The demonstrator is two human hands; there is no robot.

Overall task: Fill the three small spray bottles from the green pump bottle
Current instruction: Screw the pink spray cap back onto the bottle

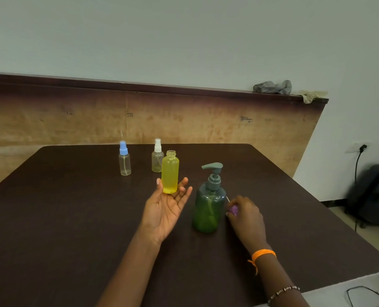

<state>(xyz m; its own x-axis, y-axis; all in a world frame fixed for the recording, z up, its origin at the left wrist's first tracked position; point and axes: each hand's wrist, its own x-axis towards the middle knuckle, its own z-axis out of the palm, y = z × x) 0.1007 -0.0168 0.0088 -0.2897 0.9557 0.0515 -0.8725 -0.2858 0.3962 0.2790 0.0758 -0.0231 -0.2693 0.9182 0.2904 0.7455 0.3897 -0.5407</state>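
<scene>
Left hand [165,208] is palm up with the fingers spread and relaxed, and the yellow bottle [170,172] stands upright right at its fingertips, touching them but not gripped. Right hand [246,216] is curled over a small purple cap [234,209] just right of the green pump bottle [209,207]; most of that cap is buried under the fingers, so I only get a sliver of purple plus a thin pale tube poking up toward the pump bottle. Can't tell if the cap is resting on the table [62,218] or lifted. The yellow bottle has no top on, bare threaded neck, and it looks full of yellow almost to the shoulder, though the tinted plastic makes the real level hard to call. The green pump bottle stands upright near the middle of the table with its grey pump head on, nozzle pointing left; the dark plastic is too murky to read a fill line. Farther back, the blue-capped spray bottle [124,159] on the left looks clear and pretty much empty, dip tube visible inside. The white-capped spray bottle [157,156] stands just behind the yellow one, partly hidden by it, contents unclear. Both arms are cut off at the bottom edge. Far right on the wooden ledge there's a crumpled grey cloth [272,87].
</scene>
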